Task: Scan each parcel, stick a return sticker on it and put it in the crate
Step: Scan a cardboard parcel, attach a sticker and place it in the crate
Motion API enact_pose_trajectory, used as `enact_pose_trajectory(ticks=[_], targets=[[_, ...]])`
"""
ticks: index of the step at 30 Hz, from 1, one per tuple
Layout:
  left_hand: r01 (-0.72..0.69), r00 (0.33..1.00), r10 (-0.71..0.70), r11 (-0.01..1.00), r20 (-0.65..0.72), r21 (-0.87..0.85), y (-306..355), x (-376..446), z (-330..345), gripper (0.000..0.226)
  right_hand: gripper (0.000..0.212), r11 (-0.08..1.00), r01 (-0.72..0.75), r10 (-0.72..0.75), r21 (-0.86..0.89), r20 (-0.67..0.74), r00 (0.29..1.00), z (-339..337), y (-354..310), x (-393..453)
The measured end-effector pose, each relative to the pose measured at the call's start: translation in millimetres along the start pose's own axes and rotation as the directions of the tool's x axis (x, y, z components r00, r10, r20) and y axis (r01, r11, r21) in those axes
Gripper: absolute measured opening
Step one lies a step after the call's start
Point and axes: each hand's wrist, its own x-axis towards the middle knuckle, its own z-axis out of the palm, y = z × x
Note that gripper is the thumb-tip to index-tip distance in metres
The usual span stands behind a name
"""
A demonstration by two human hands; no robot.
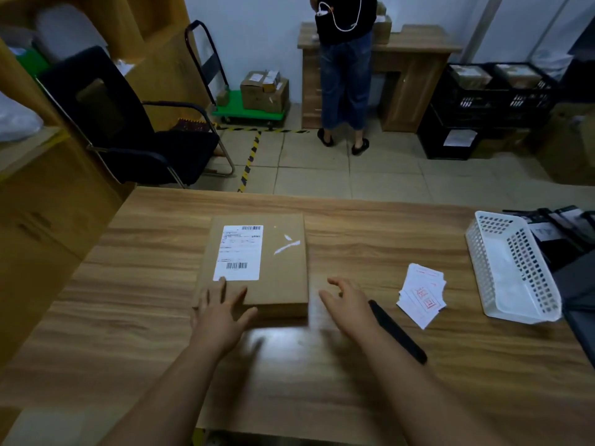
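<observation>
A flat brown cardboard parcel (277,272) lies in the middle of the wooden table (370,226), its white shipping label (240,252) with barcodes facing up. My left hand (222,313) lies with spread fingers on the parcel's near left corner. Just off the parcel's near right corner, my right hand (346,300) hovers with relaxed fingers and holds nothing. A fanned stack of white return stickers (423,296) with red print lies to the right. Between that stack and my right arm sits a long black scanner-like object (397,331).
A white perforated plastic basket (512,268) stands at the table's right end, beside a dark crate (566,233). Beyond the table are a black chair (128,130), a green trolley with boxes (254,107), black crates of parcels (492,91), and a person (344,75) standing at a desk.
</observation>
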Motion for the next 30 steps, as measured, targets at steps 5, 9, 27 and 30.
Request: enact_pose_trajectory(ticks=[5, 9, 27, 30], targets=[[-0.024, 0.998, 0.023, 0.999, -0.053, -0.026, 20, 7, 9, 0.058, 0.056, 0.925, 0.031, -0.072, -0.379, -0.093, 0.993, -34, 78, -24], [-0.018, 0.997, 0.013, 0.998, -0.081, -0.053, 40, 10, 21, 0.047, 0.079, 0.811, 0.021, -0.004, -0.584, 0.030, 1.000, -48, 122, -47], [-0.051, 0.993, 0.044, 0.997, 0.107, 0.065, 48, -5, 1, 0.050, 0.075, 0.912, 0.015, -0.055, -0.409, -0.085, 0.995, -69, 29, -52], [-0.059, 0.993, 0.052, 0.996, 0.106, 0.067, 43, -8, -1, 0.051, 0.074, 0.910, 0.061, -0.081, -0.410, -0.033, 0.996, -66, -10, -48]])
